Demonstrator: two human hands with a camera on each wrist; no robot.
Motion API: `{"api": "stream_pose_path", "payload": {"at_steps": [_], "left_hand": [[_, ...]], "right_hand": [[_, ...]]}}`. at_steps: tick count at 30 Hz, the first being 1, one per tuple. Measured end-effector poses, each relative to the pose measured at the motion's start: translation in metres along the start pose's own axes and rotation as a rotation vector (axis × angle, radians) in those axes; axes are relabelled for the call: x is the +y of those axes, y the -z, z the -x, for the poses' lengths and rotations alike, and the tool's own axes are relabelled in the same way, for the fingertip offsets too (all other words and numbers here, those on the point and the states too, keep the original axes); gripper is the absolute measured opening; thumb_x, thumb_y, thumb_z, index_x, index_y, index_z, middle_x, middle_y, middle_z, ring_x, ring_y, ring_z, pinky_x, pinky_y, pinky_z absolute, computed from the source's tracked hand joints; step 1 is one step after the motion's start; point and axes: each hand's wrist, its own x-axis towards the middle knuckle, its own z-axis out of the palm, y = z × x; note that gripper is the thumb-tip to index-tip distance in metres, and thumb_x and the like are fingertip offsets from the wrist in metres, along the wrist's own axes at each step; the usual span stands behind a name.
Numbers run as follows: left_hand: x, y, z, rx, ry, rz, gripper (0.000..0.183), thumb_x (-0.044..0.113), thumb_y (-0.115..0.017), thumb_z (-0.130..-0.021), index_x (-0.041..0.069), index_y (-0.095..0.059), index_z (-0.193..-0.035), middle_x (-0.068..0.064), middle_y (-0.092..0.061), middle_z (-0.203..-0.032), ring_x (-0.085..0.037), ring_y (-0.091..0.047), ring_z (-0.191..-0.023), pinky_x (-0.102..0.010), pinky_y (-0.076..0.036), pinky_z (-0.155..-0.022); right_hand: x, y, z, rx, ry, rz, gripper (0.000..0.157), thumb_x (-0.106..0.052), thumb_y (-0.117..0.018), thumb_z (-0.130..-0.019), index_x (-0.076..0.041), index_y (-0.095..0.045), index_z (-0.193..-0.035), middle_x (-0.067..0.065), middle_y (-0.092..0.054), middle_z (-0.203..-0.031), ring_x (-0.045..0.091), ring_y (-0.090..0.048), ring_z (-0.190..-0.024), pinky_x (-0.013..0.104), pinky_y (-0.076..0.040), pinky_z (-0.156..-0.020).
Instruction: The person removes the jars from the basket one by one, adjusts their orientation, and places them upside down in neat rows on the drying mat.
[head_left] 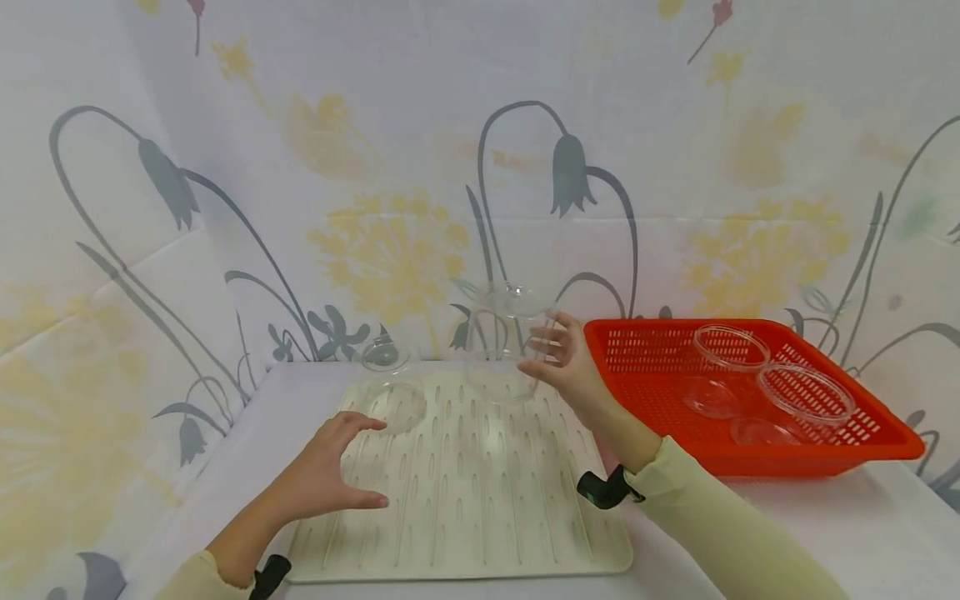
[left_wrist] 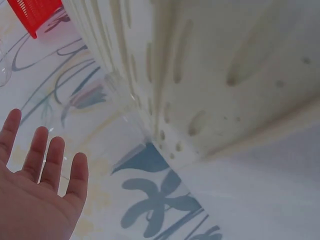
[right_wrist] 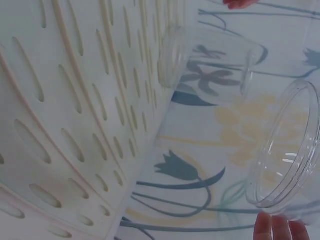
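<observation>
My right hand (head_left: 562,362) holds a clear round plastic container (head_left: 498,354) above the back of the pale ribbed drying mat (head_left: 465,508). In the right wrist view its ridged rim (right_wrist: 260,192) shows just above the fingertips (right_wrist: 281,230). A second clear container (head_left: 390,400) stands on the mat's back left part. Left of the held container, my left hand (head_left: 322,471) hovers over the mat's left side, thumb and fingers spread apart with nothing between them. The left wrist view shows its fingers (left_wrist: 50,165) straight and separate.
A red plastic basket (head_left: 810,464) sits to the right of the mat, with two clear containers (head_left: 806,396) inside. White cloth (head_left: 787,533) covers the table. Behind it hangs a flower-patterned cloth (head_left: 420,150).
</observation>
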Motion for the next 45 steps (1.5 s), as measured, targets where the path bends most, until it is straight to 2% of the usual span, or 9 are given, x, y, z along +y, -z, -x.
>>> {"api": "stream_pose_path", "payload": {"at_steps": [7, 11, 19, 22, 26, 34, 38, 45], "left_hand": [[-0.018, 0.004, 0.015, -0.025, -0.025, -0.046, 0.086, 0.051, -0.085, -0.054, 0.019, -0.05, -0.126, -0.003, -0.041, -0.125, -0.031, -0.04, -0.116, -0.057, -0.037, -0.088], [-0.022, 0.008, 0.02, -0.057, -0.056, -0.098, 0.092, 0.058, -0.083, -0.051, 0.016, -0.051, -0.126, -0.011, -0.039, -0.127, -0.037, -0.039, -0.115, -0.062, -0.034, -0.085], [-0.037, 0.018, 0.033, -0.137, -0.085, -0.179, 0.104, 0.063, -0.082, -0.042, 0.02, -0.047, -0.129, -0.02, -0.029, -0.136, -0.047, -0.029, -0.12, -0.067, -0.032, -0.08], [-0.046, 0.021, 0.039, -0.177, -0.087, -0.168, 0.109, 0.064, -0.082, -0.04, 0.02, -0.044, -0.131, -0.025, -0.025, -0.138, -0.05, -0.024, -0.122, -0.07, -0.03, -0.08], [-0.056, 0.026, 0.045, -0.232, -0.057, -0.15, 0.112, 0.062, -0.083, -0.037, 0.021, -0.042, -0.133, -0.029, -0.025, -0.139, -0.053, -0.023, -0.122, -0.07, -0.029, -0.082], [-0.066, 0.033, 0.051, -0.348, -0.051, -0.103, 0.114, 0.046, -0.089, -0.047, 0.002, -0.033, -0.136, -0.029, -0.034, -0.136, -0.059, -0.025, -0.12, -0.072, -0.023, -0.088], [-0.069, 0.036, 0.054, -0.372, -0.025, -0.072, 0.112, 0.04, -0.09, -0.049, -0.002, -0.031, -0.135, -0.029, -0.032, -0.137, -0.06, -0.022, -0.121, -0.073, -0.021, -0.089], [-0.069, 0.037, 0.054, -0.376, 0.023, -0.048, 0.113, 0.039, -0.09, -0.049, -0.001, -0.031, -0.137, -0.028, -0.031, -0.139, -0.059, -0.018, -0.124, -0.073, -0.019, -0.09]], "right_hand": [[0.008, -0.005, -0.002, 0.018, -0.049, 0.024, 0.077, -0.006, -0.068, -0.083, -0.013, -0.02, -0.143, 0.016, -0.038, -0.137, 0.033, -0.04, -0.125, 0.045, -0.042, -0.093], [0.013, -0.007, -0.002, 0.024, -0.061, 0.017, 0.076, -0.006, -0.067, -0.083, -0.014, -0.02, -0.143, 0.016, -0.037, -0.138, 0.034, -0.04, -0.125, 0.046, -0.042, -0.094], [0.025, -0.008, -0.004, 0.032, -0.073, -0.006, 0.077, -0.003, -0.067, -0.083, -0.007, -0.018, -0.143, 0.021, -0.036, -0.137, 0.04, -0.039, -0.124, 0.044, -0.042, -0.094], [0.028, -0.008, -0.005, 0.036, -0.083, -0.007, 0.077, -0.002, -0.066, -0.084, -0.007, -0.017, -0.143, 0.021, -0.034, -0.139, 0.038, -0.039, -0.123, 0.045, -0.041, -0.095], [0.032, -0.008, -0.005, 0.047, -0.093, 0.0, 0.077, -0.003, -0.067, -0.084, -0.008, -0.018, -0.143, 0.02, -0.034, -0.139, 0.036, -0.039, -0.124, 0.046, -0.039, -0.096], [0.041, -0.008, -0.007, 0.089, -0.107, 0.002, 0.08, -0.004, -0.07, -0.081, -0.01, -0.017, -0.142, 0.023, -0.031, -0.138, 0.039, -0.033, -0.129, 0.051, -0.035, -0.099], [0.048, -0.009, -0.009, 0.115, -0.141, 0.026, 0.083, -0.007, -0.072, -0.08, -0.009, -0.016, -0.141, 0.022, -0.031, -0.139, 0.038, -0.034, -0.128, 0.051, -0.035, -0.099], [0.06, -0.007, -0.016, 0.14, -0.18, 0.073, 0.084, -0.009, -0.073, -0.08, -0.007, -0.016, -0.142, 0.021, -0.032, -0.139, 0.036, -0.035, -0.127, 0.051, -0.036, -0.098]]}}
